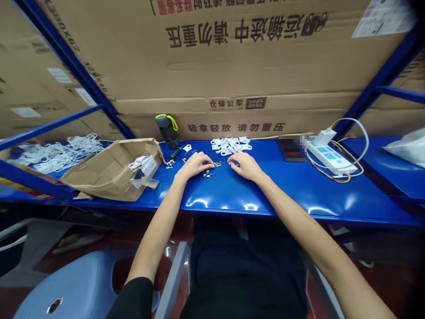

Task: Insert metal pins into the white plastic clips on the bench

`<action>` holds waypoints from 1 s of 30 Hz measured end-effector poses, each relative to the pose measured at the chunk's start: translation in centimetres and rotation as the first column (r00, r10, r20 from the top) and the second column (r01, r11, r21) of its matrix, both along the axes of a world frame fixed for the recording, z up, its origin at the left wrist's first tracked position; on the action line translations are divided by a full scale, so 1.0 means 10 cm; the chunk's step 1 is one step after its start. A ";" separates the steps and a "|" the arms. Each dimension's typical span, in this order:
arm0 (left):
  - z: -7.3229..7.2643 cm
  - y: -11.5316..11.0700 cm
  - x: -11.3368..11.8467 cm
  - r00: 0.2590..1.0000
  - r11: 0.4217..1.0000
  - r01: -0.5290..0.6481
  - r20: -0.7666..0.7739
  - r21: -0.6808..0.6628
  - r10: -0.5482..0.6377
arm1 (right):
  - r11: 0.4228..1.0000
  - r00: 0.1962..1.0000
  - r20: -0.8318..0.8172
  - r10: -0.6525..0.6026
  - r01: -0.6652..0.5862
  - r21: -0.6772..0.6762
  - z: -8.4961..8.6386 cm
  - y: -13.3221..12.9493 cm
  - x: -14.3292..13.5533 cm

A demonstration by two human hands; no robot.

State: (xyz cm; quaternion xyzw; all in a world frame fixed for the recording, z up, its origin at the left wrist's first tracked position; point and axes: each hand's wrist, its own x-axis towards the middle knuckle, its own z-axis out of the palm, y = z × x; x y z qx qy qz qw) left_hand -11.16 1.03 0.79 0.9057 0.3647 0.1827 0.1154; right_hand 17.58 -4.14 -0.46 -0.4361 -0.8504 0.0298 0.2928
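Note:
Small brass-coloured parts [208,174] lie on the blue shelf top between and in front of the hands. My left hand [195,165] rests by them, its fingers curled and pressed together at the parts; what they grip is too small to name. Just to the right, my right hand [244,165] has thumb and forefinger brought together around something tiny and pale. Behind both hands is a pile of white plastic pieces [229,145]. More small brass parts [170,164] lie left of my left hand, near a green-handled screwdriver [175,153].
A dark bottle [168,131] stands at the back. An open cardboard box [109,170] is on the left, with white hooks [59,155] beyond it. On the right are a power strip [332,158], cables and a dark pixelated object [291,148]. A blue stool [76,288] stands below.

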 end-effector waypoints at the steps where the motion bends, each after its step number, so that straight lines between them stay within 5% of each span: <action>1: 0.00 0.01 0.00 1.000 1.000 -0.003 -0.002 -0.001 0.003 | 1.000 1.000 -0.001 0.000 0.000 0.000 0.00 0.00 0.00; 6: -0.03 0.03 -0.01 1.000 1.000 -0.019 0.016 0.003 0.019 | 1.000 1.000 -0.002 -0.007 0.007 -0.010 -0.01 0.01 0.01; 10: -0.03 -0.03 0.12 0.980 0.999 -0.023 0.196 -0.041 0.031 | 0.999 0.999 -0.030 0.036 -0.036 0.000 -0.02 0.01 -0.02; 17: -0.01 -0.15 0.45 0.795 0.923 0.126 0.593 -0.363 0.125 | 0.963 0.950 -0.204 0.235 -0.200 0.180 0.00 -0.05 -0.11; 24: -0.06 -0.15 0.52 0.765 0.923 0.102 0.623 -0.372 0.166 | 0.979 0.952 -0.255 0.171 -0.135 0.152 -0.06 -0.04 -0.16; 30: -0.02 -0.16 0.43 0.825 0.975 -0.102 0.532 -0.197 0.193 | 0.994 0.987 -0.134 0.088 -0.096 -0.055 -0.01 -0.05 -0.08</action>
